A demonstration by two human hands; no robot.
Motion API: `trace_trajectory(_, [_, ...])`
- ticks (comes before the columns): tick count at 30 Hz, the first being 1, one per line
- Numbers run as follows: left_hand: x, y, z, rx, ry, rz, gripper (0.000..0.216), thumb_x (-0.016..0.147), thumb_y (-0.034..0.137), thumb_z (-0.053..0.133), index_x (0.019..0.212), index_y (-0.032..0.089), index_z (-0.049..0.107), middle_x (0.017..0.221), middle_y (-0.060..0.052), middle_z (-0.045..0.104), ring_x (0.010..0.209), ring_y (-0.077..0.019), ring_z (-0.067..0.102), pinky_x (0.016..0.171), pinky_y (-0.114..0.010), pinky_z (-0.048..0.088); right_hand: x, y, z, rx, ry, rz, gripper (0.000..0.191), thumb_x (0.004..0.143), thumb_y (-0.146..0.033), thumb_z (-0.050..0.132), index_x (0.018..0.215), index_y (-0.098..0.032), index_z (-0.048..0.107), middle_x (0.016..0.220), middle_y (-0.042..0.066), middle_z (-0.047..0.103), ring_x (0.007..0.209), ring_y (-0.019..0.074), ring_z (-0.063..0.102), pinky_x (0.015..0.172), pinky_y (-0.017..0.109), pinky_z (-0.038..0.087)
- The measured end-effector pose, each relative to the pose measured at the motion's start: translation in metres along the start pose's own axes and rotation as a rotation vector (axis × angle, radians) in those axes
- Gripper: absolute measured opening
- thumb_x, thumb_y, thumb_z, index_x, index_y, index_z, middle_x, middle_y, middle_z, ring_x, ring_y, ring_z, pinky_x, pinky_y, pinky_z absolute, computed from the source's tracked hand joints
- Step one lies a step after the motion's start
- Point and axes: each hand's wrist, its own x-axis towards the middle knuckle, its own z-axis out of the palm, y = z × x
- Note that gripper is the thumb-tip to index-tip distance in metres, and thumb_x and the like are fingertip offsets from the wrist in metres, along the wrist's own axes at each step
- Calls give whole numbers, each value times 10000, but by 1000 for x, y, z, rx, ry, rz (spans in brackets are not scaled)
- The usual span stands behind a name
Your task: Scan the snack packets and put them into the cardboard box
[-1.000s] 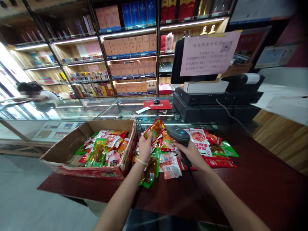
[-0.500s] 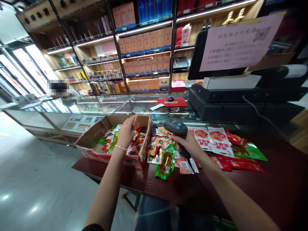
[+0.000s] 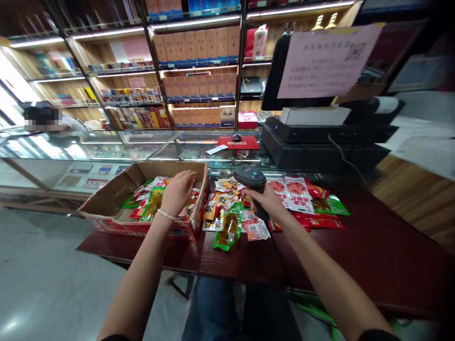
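My left hand (image 3: 176,192) reaches into an open cardboard box (image 3: 106,201) holding several bright snack packets (image 3: 151,201). Its fingers are curled together just above the packets, and a sliver of a red snack packet (image 3: 192,180) shows at the fingertips. My right hand (image 3: 266,201) grips the handle of a black barcode scanner (image 3: 250,176), whose head points forward over loose snack packets (image 3: 227,220) spread on the dark red table (image 3: 355,251). More red, white and green packets (image 3: 296,192) lie just right of the scanner.
A black till (image 3: 320,142) and a monitor with a pink paper notice (image 3: 325,61) stand behind the table. A glass counter (image 3: 142,151) carries a red mouse mat (image 3: 236,141). Shelves of boxed goods (image 3: 199,47) line the back. Another person (image 3: 46,121) is at far left.
My left hand carried the red packet from in front of the scanner leftward over the box and has now dropped lower into it. My right hand keeps holding the scanner.
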Motion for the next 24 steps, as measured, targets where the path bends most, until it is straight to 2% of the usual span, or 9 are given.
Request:
trace_trajectory(3, [9,33,2,-63,15,84,327,929,223,470,1211,177,630,1249,-109,652,1201,-245,580,1060,-421,450,-6,-2,-24,-17,57,4,287,760,-458,728,787,-190,627,424,-32,553,346,123,481,384,240,399])
trace_trajectory(5, [16,57,11,-115,9,128,330,935,230,475,1226,180,622,1268,-106,641,1212,-237,572,1071,-411,444,-10,-2,-42,-26,114,17,289,746,-458,736,767,-197,615,412,-29,550,332,124,469,370,243,384])
trace_trajectory(9, [29,102,45,-173,-63,181,330,931,244,496,1229,176,621,1289,-120,622,1219,-248,563,1056,-419,451,-18,2,-79,-61,202,31,315,730,-480,746,767,-208,592,388,-29,541,319,136,464,355,250,367])
trace_trajectory(12, [35,126,77,-195,-146,196,338,918,238,518,1233,167,618,1301,-129,613,1212,-263,565,1033,-415,461,-22,9,-101,-52,257,39,317,730,-475,752,779,-213,582,393,-35,539,327,133,463,359,247,372])
trace_trajectory(17, [51,144,127,-168,-280,171,355,913,261,512,1239,162,613,1235,-137,641,1143,-270,598,1002,-387,455,-18,19,-118,-28,282,53,319,730,-471,750,784,-207,579,392,-39,537,334,132,472,364,241,380])
trace_trajectory(21, [66,149,163,-57,-492,93,467,863,420,579,1225,128,610,1165,-184,643,1113,-305,605,952,-376,467,-8,30,-124,-7,274,37,327,727,-486,748,748,-199,592,383,-34,530,320,131,463,356,244,374])
trace_trajectory(24, [70,153,181,110,-652,-64,647,779,580,619,1206,95,607,1207,-247,590,1108,-359,596,914,-401,477,-4,39,-127,33,268,23,321,741,-481,738,702,-207,574,379,-29,528,325,130,458,355,242,363])
